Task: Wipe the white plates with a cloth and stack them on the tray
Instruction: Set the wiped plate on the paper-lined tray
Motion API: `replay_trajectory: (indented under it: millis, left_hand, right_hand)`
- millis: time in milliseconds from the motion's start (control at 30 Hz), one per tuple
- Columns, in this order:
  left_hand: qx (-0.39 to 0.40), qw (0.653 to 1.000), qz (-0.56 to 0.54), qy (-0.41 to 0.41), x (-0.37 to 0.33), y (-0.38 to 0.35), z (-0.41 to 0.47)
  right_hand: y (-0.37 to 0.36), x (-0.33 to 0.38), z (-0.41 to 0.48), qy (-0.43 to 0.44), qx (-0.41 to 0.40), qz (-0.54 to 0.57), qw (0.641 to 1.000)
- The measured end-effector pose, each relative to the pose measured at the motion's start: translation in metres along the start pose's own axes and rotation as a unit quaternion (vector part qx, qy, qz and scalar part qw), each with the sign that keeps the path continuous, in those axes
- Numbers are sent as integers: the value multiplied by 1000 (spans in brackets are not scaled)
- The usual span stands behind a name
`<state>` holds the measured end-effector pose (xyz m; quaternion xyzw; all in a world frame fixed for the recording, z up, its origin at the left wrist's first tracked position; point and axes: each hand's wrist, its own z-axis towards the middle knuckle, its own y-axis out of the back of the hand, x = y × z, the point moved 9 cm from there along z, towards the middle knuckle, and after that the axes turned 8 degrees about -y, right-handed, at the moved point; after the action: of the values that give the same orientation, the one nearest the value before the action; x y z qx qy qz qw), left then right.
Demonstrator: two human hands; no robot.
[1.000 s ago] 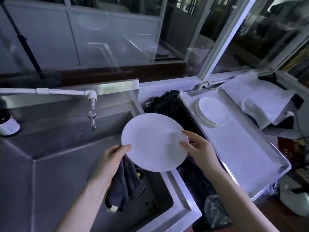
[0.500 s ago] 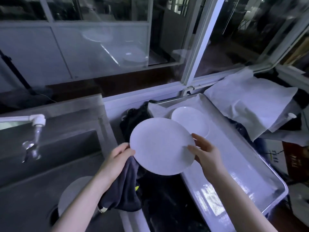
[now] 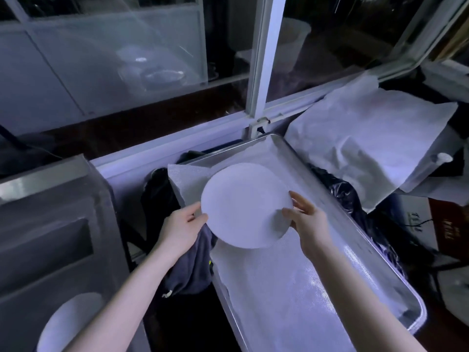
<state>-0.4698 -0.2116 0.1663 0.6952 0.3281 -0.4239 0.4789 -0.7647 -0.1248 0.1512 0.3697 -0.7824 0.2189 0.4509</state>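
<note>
Left hand (image 3: 181,228), also gripping a dark cloth (image 3: 193,270), and right hand (image 3: 308,219) pinch the round white plate (image 3: 243,207) by its rim; slipping fingers could drop it.

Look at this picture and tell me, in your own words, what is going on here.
A person holds a white plate, left hand at one edge and right hand at the other, over the far end of a lined metal tray. The left hand also grips a dark cloth hanging below the plate. A second plate lies in the sink, lower left.
</note>
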Motion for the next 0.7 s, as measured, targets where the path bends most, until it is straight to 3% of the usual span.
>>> replay_trajectory:
  millis: [333,700]
  left_hand:
    - [13,995,93,33,12,-44,67]
    - [10,979,190,69,32,-49,77]
  right_hand:
    - [-1,2,71,-19,-30,-39,999]
    - [-6,-17,92,-8,-35,-78,996]
